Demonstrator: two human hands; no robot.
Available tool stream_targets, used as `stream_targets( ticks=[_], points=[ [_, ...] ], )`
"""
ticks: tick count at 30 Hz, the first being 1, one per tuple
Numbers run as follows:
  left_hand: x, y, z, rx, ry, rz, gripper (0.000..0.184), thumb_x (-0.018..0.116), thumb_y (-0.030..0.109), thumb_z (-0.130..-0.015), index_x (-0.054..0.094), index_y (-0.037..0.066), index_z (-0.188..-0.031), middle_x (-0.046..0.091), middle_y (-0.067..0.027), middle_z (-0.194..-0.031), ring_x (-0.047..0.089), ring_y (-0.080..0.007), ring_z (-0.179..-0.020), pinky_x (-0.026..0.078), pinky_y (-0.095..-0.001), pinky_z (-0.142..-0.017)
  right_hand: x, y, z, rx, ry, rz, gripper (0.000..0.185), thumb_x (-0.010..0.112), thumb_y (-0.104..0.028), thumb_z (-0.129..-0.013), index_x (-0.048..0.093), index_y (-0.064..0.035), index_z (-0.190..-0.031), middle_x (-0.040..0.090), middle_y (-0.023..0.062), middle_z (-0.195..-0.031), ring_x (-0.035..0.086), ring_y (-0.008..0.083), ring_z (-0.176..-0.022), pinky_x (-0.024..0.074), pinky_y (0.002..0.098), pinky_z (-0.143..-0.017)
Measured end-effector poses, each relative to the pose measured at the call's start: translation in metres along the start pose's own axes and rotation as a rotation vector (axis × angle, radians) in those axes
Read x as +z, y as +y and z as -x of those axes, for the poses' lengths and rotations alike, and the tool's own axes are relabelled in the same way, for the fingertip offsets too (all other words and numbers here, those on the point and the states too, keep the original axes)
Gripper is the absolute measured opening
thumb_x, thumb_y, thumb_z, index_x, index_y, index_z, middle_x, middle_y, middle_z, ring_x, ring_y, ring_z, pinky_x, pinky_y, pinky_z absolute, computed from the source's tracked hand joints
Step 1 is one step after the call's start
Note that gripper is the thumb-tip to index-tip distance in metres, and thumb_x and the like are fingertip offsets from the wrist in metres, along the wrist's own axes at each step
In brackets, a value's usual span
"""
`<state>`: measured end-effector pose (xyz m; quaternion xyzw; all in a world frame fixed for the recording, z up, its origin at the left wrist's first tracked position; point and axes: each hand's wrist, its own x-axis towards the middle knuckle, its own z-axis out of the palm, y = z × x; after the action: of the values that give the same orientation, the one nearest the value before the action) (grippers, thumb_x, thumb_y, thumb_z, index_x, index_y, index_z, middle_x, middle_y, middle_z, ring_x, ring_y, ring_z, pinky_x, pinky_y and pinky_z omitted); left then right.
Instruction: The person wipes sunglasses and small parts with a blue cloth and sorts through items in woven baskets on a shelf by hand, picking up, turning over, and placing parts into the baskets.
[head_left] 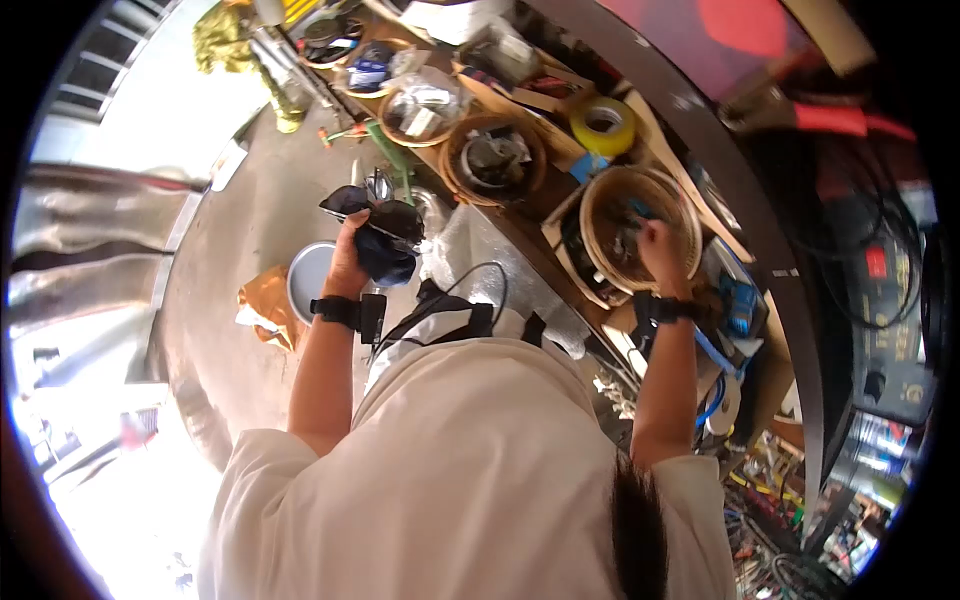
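Observation:
A bunched dark bag [385, 245] is gripped by my left hand [348, 255], out over the floor at the left. My right hand [660, 250] reaches into a round woven basket [597, 215] on the shelf, its fingers drawn together over small items at the bottom. What those fingers hold, if anything, is too small to tell. Just behind this basket lies a roll of yellow tape [603, 125]. Another round basket [462, 160] with a dark bowl and crumpled plastic inside stands to its left.
More baskets with packets [425, 105] line the shelf at the upper left. A grey round basin [312, 283] and brown paper [268, 308] are on the floor at left. Clear plastic wrap [480, 250] lies beside the shelf. A dark shelf edge [740, 170] runs along the right.

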<state>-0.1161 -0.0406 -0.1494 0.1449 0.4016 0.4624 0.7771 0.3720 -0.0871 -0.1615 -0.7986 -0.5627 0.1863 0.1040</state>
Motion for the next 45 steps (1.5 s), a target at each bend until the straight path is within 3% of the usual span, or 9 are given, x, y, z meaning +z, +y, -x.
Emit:
stream_targets(
  ticks=[3,5,7,15,21,28,35,41,45],
  points=[
    [-0.010,0.008,0.014,0.035,0.041,0.029,0.044,0.059,0.030,-0.083,0.053,0.002,-0.116,0.063,-0.0134,-0.108,0.062,-0.0268,-0.095,0.049,-0.0381,-0.088,-0.048,-0.022,0.012,0.032,0.232,-0.044,0.025,0.046,-0.020,-0.093,0.059,-0.0005,-0.102,0.065,0.0194,-0.091,0.062,0.0371,-0.087,0.0478,0.0415,-0.074],
    [-0.019,0.008,0.015,0.060,0.047,0.067,0.046,0.058,0.031,-0.083,0.053,0.001,-0.118,0.063,-0.0134,-0.109,0.062,-0.0269,-0.095,0.049,-0.0382,-0.089,-0.066,-0.020,0.015,0.002,0.407,-0.370,0.023,0.050,-0.021,-0.094,0.057,0.0006,-0.091,0.059,0.0097,-0.074,0.055,0.0193,-0.069,0.0438,0.0322,-0.066],
    [-0.031,0.006,0.014,0.060,0.049,0.097,0.049,0.058,0.034,-0.082,0.054,0.000,-0.117,0.063,-0.0137,-0.108,0.061,-0.0274,-0.096,0.048,-0.0388,-0.089,-0.099,-0.041,0.027,0.177,0.362,-0.427,0.026,0.050,-0.024,-0.096,0.060,-0.0006,-0.100,0.059,0.0021,-0.078,0.052,0.0118,-0.073,0.0404,0.0266,-0.070],
    [-0.064,0.010,0.012,0.083,0.086,0.168,0.050,0.058,0.036,-0.082,0.056,-0.001,-0.115,0.064,-0.0147,-0.107,0.062,-0.0278,-0.096,0.048,-0.0393,-0.090,-0.132,-0.157,0.027,-0.084,-0.028,-1.106,0.027,0.047,-0.021,-0.097,0.059,0.0020,-0.105,0.056,0.0038,-0.085,0.049,0.0114,-0.079,0.0370,0.0246,-0.073],
    [-0.078,0.035,0.021,0.168,0.153,0.177,0.045,0.059,0.033,-0.083,0.056,0.000,-0.114,0.063,-0.0149,-0.108,0.062,-0.0276,-0.096,0.048,-0.0389,-0.090,-0.042,-0.258,-0.046,-0.189,-0.468,-1.110,0.025,0.049,-0.023,-0.095,0.061,-0.0014,-0.102,0.065,0.0036,-0.091,0.058,0.0113,-0.083,0.0399,0.0234,-0.073],
    [-0.121,0.066,0.063,0.282,0.331,-0.275,0.036,0.063,0.020,-0.081,0.058,-0.001,-0.109,0.063,-0.0097,-0.100,0.061,-0.0209,-0.093,0.049,-0.0329,-0.086,0.134,-0.334,-0.189,-0.520,-0.175,-0.551,0.019,0.058,-0.017,-0.083,0.065,-0.0014,-0.092,0.066,0.0149,-0.083,0.063,0.0300,-0.076,0.0471,0.0376,-0.065],
    [-0.144,0.074,0.110,0.318,0.588,-0.477,0.027,0.064,0.012,-0.079,0.061,-0.001,-0.103,0.064,-0.0067,-0.096,0.059,-0.0157,-0.090,0.047,-0.0294,-0.083,0.218,-0.357,-0.257,-0.359,-0.077,-0.031,0.019,0.055,-0.017,-0.085,0.067,-0.0027,-0.092,0.065,0.0187,-0.093,0.061,0.0372,-0.088,0.0485,0.0438,-0.078],
    [-0.134,0.078,0.132,0.231,0.656,-0.443,0.025,0.063,0.012,-0.080,0.062,0.000,-0.103,0.064,-0.0064,-0.095,0.060,-0.0147,-0.087,0.047,-0.0281,-0.080,0.283,-0.329,-0.289,-0.416,-0.280,-0.166,0.032,0.059,-0.017,-0.080,0.065,-0.0081,-0.110,0.061,0.0158,-0.117,0.056,0.0330,-0.109,0.0444,0.0408,-0.093],
    [-0.128,0.069,0.107,0.258,0.596,-0.459,0.026,0.063,0.012,-0.081,0.061,0.000,-0.103,0.063,-0.0063,-0.094,0.059,-0.0141,-0.085,0.047,-0.0277,-0.078,0.193,-0.332,-0.216,-0.503,-0.163,-0.574,0.033,0.061,-0.019,-0.083,0.062,-0.0013,-0.110,0.063,0.0180,-0.111,0.060,0.0302,-0.103,0.0457,0.0367,-0.089]
  ],
)
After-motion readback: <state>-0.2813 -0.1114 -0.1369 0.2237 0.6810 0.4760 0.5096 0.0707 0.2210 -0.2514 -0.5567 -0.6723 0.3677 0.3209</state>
